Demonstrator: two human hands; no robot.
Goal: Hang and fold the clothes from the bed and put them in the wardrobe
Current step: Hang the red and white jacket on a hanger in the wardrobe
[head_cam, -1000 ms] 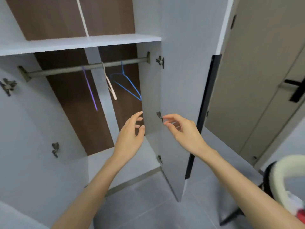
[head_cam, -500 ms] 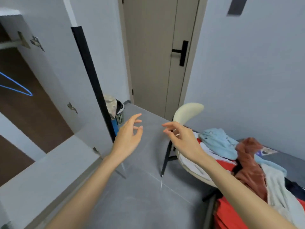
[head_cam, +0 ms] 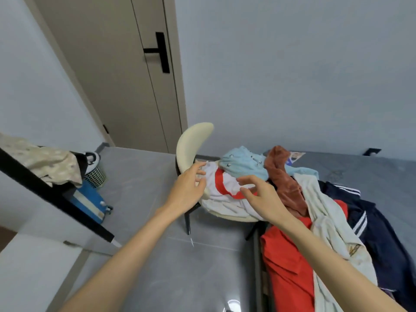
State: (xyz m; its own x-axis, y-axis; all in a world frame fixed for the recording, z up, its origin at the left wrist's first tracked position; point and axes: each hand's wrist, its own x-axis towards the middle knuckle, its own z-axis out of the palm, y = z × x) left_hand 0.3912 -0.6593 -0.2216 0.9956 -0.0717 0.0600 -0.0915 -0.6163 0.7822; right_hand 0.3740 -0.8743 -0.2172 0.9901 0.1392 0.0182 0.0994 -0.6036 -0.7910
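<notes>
— Grey floor [head_cam: 157,199], closed door [head_cam: 126,86] far left; where are the clothes?
— Heaped on the bed [head_cam: 382,176] at right, spilling onto a cream chair [head_cam: 191,143].
— And the hands?
— Left hand [head_cam: 186,192] and right hand [head_cam: 263,199] both spread, empty, over a white-and-red shirt [head_cam: 221,183].

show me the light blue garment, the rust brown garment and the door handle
light blue garment [head_cam: 244,165], head view, on its bunched middle.
rust brown garment [head_cam: 287,185], head view, on its crumpled centre.
door handle [head_cam: 162,52], head view, on the black vertical bar.
</notes>
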